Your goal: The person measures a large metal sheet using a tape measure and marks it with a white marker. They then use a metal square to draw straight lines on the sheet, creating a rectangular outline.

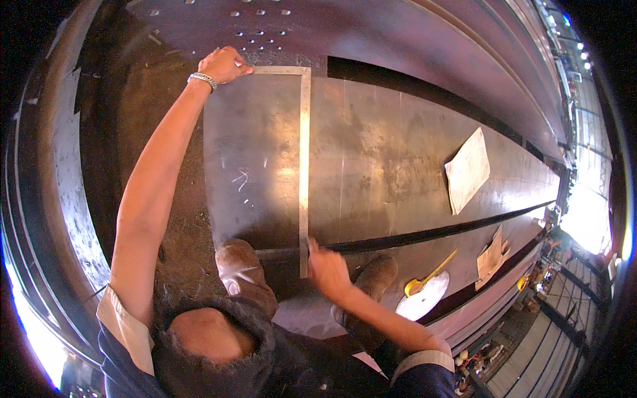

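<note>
A large steel framing square (pixel 304 152) lies across a wide dark steel plate (pixel 378 172), its short arm along the far edge and its long blade running toward me. My left hand (pixel 224 65), with a chain bracelet at the wrist, has closed fingers on the end of the short arm. Close to the near end of the blade, my right hand (pixel 329 270) is closed, its fingertips at the blade's right edge. Whatever those fingers may hold is hidden. White chalk marks (pixel 241 179) show on the plate left of the blade.
Paper (pixel 468 170) lies on the plate at right. Nearer me are a torn cardboard piece (pixel 491 260) and a yellow tool (pixel 417 285) on a white disc (pixel 426 300). A dark gap (pixel 398 237) runs along the plate's near side. My shoes (pixel 236 265) stand beside it. Drilled steel (pixel 259 26) rises beyond.
</note>
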`<state>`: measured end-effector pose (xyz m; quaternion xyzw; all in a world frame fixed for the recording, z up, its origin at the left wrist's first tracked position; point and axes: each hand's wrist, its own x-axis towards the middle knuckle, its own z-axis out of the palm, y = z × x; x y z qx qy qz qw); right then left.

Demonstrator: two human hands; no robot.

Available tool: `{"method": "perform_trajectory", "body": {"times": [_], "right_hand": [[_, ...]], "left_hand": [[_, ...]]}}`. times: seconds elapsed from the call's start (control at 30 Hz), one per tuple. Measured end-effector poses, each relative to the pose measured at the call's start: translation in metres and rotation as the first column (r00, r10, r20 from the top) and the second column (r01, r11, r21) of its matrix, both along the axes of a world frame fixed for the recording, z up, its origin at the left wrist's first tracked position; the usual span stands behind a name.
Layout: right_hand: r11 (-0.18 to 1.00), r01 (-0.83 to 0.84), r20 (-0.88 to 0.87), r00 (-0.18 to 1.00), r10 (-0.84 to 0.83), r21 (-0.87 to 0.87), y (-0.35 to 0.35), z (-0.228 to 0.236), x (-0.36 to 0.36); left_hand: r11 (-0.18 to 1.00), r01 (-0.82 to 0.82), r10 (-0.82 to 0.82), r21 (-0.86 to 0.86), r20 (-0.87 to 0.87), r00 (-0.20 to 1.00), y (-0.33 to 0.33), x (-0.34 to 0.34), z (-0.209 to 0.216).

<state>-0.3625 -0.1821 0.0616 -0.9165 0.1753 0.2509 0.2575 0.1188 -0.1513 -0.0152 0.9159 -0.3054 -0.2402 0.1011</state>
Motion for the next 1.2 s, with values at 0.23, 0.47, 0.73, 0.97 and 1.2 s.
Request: {"method": "perform_trajectory", "body": {"times": [0.23, 0.47, 0.73, 0.97, 1.2], "right_hand": [[0.989, 0.12, -0.221, 0.97, -0.099, 0.084, 0.024, 0.004, -0.065], [0.947, 0.283, 0.049, 0.955, -0.293, 0.152, 0.015, -0.022, -0.055], [0.965, 0.243, 0.078, 0.965, -0.251, 0.096, 0.023, -0.012, -0.023], [0.993, 0.12, 0.018, 0.993, -0.12, 0.024, 0.038, -0.028, -0.017], [0.99, 0.057, 0.053, 0.997, -0.064, 0.132, 0.051, -0.027, -0.012]], "left_hand": [[0.999, 0.016, -0.016, 0.032, 0.015, 1.0, 0.004, 0.01, -0.025], [0.999, -0.008, 0.011, -0.051, 0.055, 0.998, 0.019, 0.012, -0.023], [0.998, -0.002, 0.014, -0.057, 0.202, 0.979, 0.067, 0.044, 0.016], [0.986, 0.029, -0.015, 0.166, -0.083, 0.996, 0.061, 0.05, 0.079], [0.993, 0.085, -0.066, 0.077, -0.222, 0.973, 0.056, 0.066, 0.144]]}}
